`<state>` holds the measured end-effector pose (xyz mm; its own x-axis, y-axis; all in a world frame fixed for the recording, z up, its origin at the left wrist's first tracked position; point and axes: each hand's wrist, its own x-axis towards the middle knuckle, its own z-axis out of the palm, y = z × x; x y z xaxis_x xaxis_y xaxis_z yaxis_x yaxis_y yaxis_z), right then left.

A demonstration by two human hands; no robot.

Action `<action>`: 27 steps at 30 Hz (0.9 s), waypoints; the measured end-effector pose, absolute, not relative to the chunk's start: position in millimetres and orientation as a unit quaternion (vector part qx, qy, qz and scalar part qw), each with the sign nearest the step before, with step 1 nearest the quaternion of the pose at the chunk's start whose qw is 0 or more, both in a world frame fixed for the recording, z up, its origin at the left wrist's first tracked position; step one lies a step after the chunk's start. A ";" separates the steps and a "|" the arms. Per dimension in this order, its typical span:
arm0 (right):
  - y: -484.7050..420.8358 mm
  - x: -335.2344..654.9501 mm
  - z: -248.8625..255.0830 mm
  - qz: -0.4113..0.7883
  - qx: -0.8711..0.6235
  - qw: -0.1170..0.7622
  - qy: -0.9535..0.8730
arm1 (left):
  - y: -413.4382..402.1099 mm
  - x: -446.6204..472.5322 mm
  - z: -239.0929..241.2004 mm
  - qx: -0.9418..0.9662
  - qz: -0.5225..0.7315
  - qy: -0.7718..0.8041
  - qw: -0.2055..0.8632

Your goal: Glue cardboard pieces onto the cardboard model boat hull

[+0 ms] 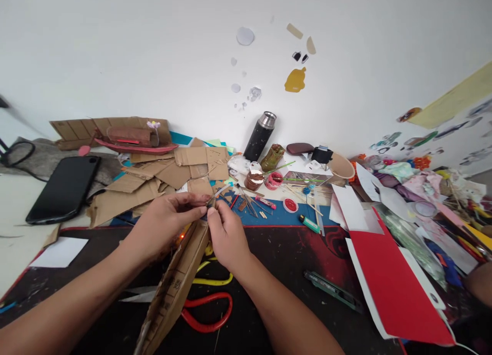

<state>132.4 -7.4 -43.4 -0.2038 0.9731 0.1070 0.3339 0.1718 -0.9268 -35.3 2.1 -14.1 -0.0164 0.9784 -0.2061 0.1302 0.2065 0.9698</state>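
Observation:
A long folded cardboard piece (180, 280) reaches from the near edge of the view up to my hands. My right hand (228, 237) is closed at its far end, thumb on top. My left hand (163, 224) pinches with thumb and forefinger right beside the right fingertips; a small dark bit shows there, too small to name. Below the cardboard lie scissors with a red handle (226, 314) and a yellow-handled tool (215, 280). A small orange light glows under my left hand.
Cardboard scraps (130, 204), a red model boat (138, 147), a phone (63, 188), a black flask (260, 136) and paint jars (274, 181) stand or lie behind. To the right are a utility knife (332, 289), a green lighter (309, 223) and a red sheet (402, 288).

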 end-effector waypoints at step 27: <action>-9.4 131.9 -41.6 0.406 -0.497 0.395 -0.657 | -3.6 -24.2 -10.6 0.362 0.458 0.545 0.601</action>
<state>131.9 -9.4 -41.6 -0.1925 0.9745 0.1151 0.3321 0.1750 -0.9269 -24.2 -3.6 -10.6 -0.0141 0.9462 -0.3232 -0.1560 0.3172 0.9354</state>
